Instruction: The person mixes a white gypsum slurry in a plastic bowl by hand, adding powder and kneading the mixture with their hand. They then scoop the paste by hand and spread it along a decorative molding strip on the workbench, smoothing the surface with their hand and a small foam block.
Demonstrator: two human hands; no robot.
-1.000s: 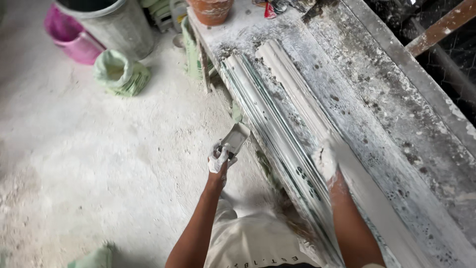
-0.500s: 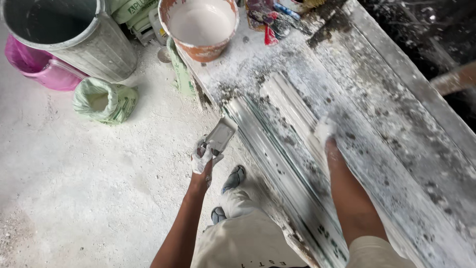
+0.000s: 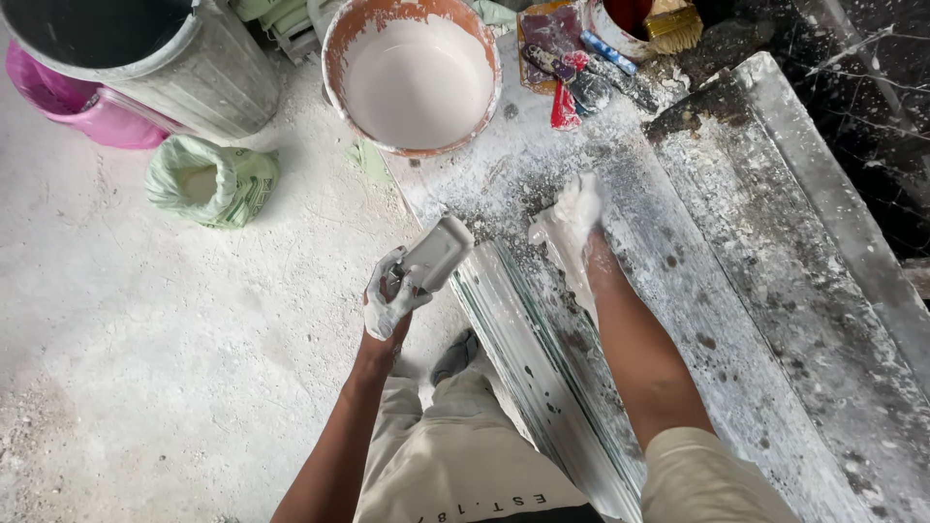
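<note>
1. Two hands, both plaster-coated. Left hand (image 3: 392,295) wrapped tight around the handle of a flat scraper (image 3: 436,254); blade points up and right, held off the near-left edge of the workbench (image 3: 775,291), just beside the moulding.
2. Right hand (image 3: 573,221) lies flat, fingers together, palm down on a lump of wet white plaster (image 3: 544,235). It grips nothing; it presses on the far end of the long ribbed moulding (image 3: 542,368).
3. Moulding runs along the bench's left edge, from the near edge to about mid-length, white with dark grooves.
4. Bench surface grey, crusted with dried plaster spatter.
5. Far-left corner of the bench: orange-rimmed bucket (image 3: 418,73) holding smooth white mix.
6. Far edge, right of the bucket: red-handled tools (image 3: 567,82) and a brush (image 3: 673,24) in a small pot.
7. Floor left of the bench: grey bin (image 3: 194,77), pink basin (image 3: 87,107) partly behind it, open green sack (image 3: 208,179) with white powder.
</note>
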